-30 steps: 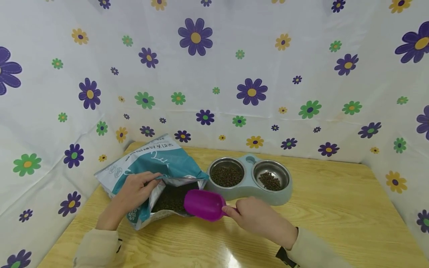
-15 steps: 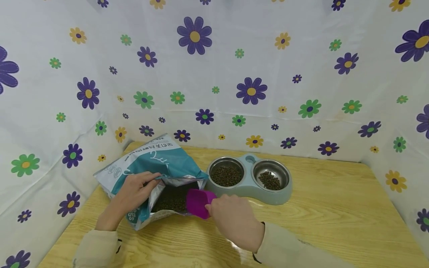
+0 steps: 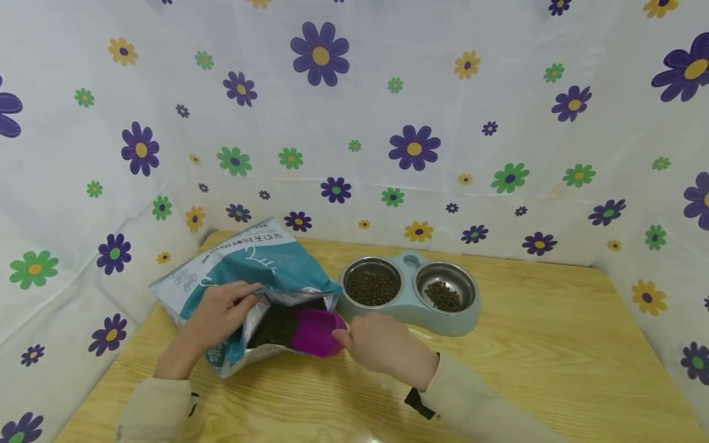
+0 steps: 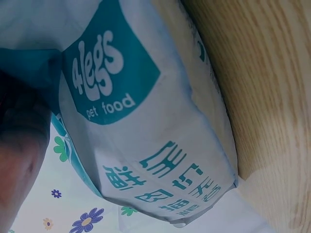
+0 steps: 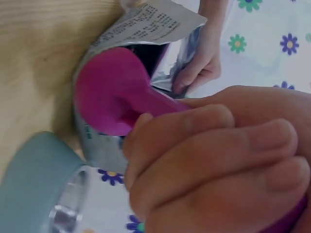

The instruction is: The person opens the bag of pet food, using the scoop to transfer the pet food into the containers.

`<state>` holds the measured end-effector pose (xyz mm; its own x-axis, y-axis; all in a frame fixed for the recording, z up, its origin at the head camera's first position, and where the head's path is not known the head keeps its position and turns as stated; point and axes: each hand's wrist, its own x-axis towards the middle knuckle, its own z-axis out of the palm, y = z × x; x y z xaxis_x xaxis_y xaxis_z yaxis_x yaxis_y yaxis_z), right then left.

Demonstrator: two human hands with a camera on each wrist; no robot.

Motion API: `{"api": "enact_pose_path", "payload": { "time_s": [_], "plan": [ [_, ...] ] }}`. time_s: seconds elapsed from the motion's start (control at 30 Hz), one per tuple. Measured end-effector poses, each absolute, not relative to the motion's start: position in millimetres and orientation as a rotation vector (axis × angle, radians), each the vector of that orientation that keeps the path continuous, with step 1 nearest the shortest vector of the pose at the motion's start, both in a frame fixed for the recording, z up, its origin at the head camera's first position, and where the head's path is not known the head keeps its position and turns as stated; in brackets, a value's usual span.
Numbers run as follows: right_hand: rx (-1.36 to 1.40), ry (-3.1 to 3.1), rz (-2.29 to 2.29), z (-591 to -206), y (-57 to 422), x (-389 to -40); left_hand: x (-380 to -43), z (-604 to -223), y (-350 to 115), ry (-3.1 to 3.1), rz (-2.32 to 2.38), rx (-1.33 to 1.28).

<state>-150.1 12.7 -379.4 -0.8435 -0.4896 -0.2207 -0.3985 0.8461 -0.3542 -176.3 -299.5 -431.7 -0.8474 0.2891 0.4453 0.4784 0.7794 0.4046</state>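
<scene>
On the left half of the wood-grain surface, I've got the teal-and-white pet food bag lying with its mouth open toward the near side, dark kibble visible inside. The left hand pinches the upper edge of that mouth, so it's grasping the bag. The right hand is clenched round the handle of the magenta scoop, and my right wrist feed shows its fingers curled tight over it. The scoop's front end sits inside the bag's mouth, against the kibble; can't tell how full it is. Just right of the bag there's a pale blue stand with two metal bowls: kibble covers the bottom of the left bowl, while the right bowl has a smaller heap. Left wrist cam mostly gives me the "4legs pet food" logo. Flowery cloth hangs behind everything.
</scene>
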Motion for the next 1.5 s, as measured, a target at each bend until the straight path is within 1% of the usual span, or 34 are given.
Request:
{"api": "enact_pose_path", "payload": {
  "time_s": [0.23,0.47,0.6,0.9,1.1,1.27,1.5],
  "plan": [
    [-0.629,2.630,-0.591,-387,20,-156,-177,-429,-299,-2.629,-0.708,-0.560],
    [-0.718,2.611,-0.624,-386,15,-159,-175,-430,-298,-2.621,-0.739,-0.563],
    [-0.692,2.575,-0.666,-390,16,-160,-174,-432,-297,-2.606,-0.762,-0.591],
    [-0.669,2.363,-0.925,-417,39,-168,-176,-431,-300,-2.574,-0.754,-0.605],
    [-0.644,2.278,-1.069,-436,56,-166,-176,-431,-299,-2.589,-0.731,-0.594],
    [-0.666,2.291,-1.132,-443,66,-161,-175,-431,-298,-2.605,-0.711,-0.567],
    [-0.666,2.241,-1.225,-443,77,-158,-175,-429,-298,-2.605,-0.747,-0.570]
  ]
}}
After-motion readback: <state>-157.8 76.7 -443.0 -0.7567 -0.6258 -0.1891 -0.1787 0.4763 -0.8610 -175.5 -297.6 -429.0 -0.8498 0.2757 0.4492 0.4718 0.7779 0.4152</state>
